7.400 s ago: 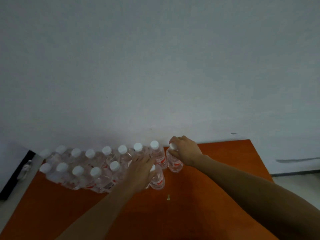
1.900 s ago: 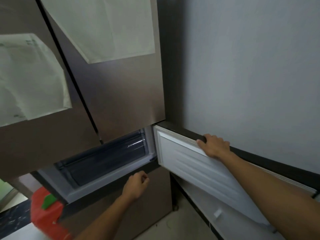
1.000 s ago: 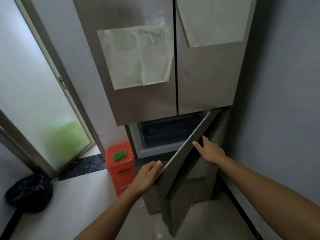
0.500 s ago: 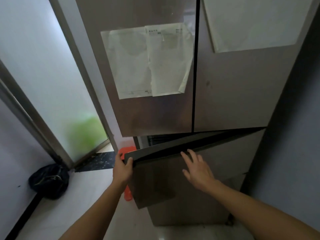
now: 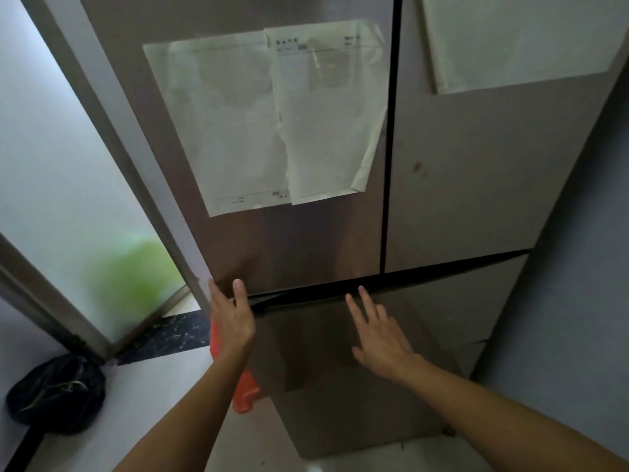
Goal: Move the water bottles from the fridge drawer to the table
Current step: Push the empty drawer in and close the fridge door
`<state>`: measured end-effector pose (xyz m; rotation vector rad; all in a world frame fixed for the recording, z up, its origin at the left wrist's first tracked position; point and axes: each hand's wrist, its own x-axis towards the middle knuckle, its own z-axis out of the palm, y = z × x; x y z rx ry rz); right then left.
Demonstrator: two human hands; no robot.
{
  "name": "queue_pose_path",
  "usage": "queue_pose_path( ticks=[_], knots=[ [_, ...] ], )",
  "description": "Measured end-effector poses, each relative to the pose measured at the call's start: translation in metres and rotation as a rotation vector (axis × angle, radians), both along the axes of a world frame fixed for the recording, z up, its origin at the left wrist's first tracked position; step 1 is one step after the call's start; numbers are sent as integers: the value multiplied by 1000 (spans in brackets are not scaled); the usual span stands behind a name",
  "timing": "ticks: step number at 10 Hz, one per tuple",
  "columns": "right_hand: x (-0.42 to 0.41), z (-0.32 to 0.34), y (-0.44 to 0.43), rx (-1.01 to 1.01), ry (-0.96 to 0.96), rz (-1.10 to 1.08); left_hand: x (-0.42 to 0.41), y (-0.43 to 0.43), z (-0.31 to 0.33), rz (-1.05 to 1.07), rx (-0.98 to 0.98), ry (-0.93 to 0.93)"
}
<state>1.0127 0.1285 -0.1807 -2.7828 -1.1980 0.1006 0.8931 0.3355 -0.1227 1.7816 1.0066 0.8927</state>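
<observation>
L hand (image 5: 235, 321), fingers straight, rests on left edge of fridge drawer front (image 5: 442, 321). R hand (image 5: 381, 338), fingers spread, flat on same panel just beside. Dark gap (image 5: 306, 291) above both hands, orange bin (image 5: 243, 393) under L wrist.

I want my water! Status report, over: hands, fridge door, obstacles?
Left hand open, at left edge of lower fridge door. Right hand open, flat on its front. Door almost shut, gap on top. No bottles in view; orange bin behind left arm.

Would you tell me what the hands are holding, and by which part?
Nothing: the left hand lies open at the lower fridge door's left edge, the right hand open against its front.
</observation>
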Motion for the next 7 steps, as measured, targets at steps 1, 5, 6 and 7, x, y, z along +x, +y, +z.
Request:
queue_pose_path(
  ticks=[1,5,6,7],
  knots=[
    [6,1,18,-9,18,-54,5,18,-7,2,-28,12],
    [-3,20,33,-1,116,-174,-4,48,-9,-223,19,101],
    [-12,54,28,185,47,-163,-8,52,-9,-263,35,127],
    [-29,123,25,749,-26,-100,-9,56,-8,-291,39,133]
  ],
)
